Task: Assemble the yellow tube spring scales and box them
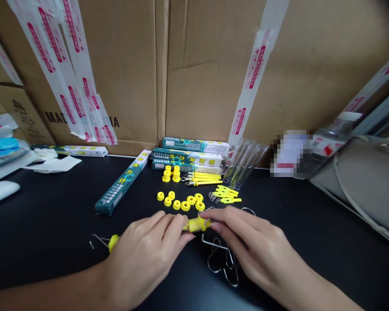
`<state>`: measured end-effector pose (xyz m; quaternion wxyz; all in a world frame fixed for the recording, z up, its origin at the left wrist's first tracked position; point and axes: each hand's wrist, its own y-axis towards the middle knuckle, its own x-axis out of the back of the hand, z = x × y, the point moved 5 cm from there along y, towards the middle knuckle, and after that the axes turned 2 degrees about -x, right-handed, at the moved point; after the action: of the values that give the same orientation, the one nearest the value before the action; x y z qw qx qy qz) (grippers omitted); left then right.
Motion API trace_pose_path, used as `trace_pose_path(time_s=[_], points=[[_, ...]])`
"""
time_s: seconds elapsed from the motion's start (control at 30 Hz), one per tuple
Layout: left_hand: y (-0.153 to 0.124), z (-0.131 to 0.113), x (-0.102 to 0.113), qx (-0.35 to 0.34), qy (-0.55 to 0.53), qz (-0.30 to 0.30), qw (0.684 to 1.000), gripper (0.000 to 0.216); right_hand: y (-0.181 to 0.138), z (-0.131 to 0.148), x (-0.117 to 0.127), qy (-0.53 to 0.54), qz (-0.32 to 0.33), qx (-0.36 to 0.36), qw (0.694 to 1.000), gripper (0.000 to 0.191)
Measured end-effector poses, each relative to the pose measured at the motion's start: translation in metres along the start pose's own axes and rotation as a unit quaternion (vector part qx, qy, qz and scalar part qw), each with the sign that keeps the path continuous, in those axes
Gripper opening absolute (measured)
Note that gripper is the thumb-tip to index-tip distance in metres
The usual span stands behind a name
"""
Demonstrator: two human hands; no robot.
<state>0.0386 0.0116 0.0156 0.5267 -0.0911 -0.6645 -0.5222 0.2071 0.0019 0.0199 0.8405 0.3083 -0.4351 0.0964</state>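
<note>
My left hand [149, 244] is wrapped round a tubular spring scale lying sideways, most of its tube hidden in the palm. A yellow end piece [114, 242] with a wire hook [100, 239] sticks out on the left of that hand. To the right shows the scale's yellow end section [196, 224]. There my right hand [249, 235] pinches the yellow end cap [207, 223] between thumb and fingers. Bent metal hooks [231, 263] lie on the black table beside and partly under the right hand. Several small yellow rings [185, 206] sit just beyond both hands.
Beyond the rings stand yellow flanged caps [176, 176], yellow rods with metal ends [204, 178], flat yellow pieces with springs [227, 194] and clear tubes [246, 164]. Printed boxes [188, 157] lie against cardboard [207, 86]. A bottle [332, 142] and a grey bag [366, 181] occupy the right.
</note>
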Motion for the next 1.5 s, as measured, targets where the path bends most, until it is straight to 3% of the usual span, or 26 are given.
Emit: trace_pose_path(time_s=[0.17,0.37,1.07,1.2,1.33,1.5], points=[[0.001,-0.003,0.002,-0.017,0.01,-0.008,1.0,0.025,-0.001,0.0,-0.009,-0.01,0.047,-0.013,0.999,0.018],[0.003,-0.004,0.002,-0.022,0.007,-0.003,1.0,0.029,0.001,-0.003,-0.005,-0.029,0.033,-0.009,0.999,0.017],[0.0,-0.007,0.004,-0.058,0.032,-0.036,0.997,0.022,0.001,0.023,-0.007,-0.249,0.029,0.154,0.956,0.035],[0.0,-0.004,0.002,-0.029,-0.005,0.0,1.0,0.032,0.001,0.027,-0.011,-0.258,0.033,0.173,0.95,0.035],[0.001,-0.001,0.001,0.001,-0.006,0.021,1.0,0.021,-0.001,0.033,-0.012,-0.266,0.004,0.211,0.94,0.033],[-0.001,0.001,0.0,0.012,-0.024,0.024,0.999,0.024,-0.003,0.034,-0.017,-0.266,-0.005,0.214,0.94,0.033]])
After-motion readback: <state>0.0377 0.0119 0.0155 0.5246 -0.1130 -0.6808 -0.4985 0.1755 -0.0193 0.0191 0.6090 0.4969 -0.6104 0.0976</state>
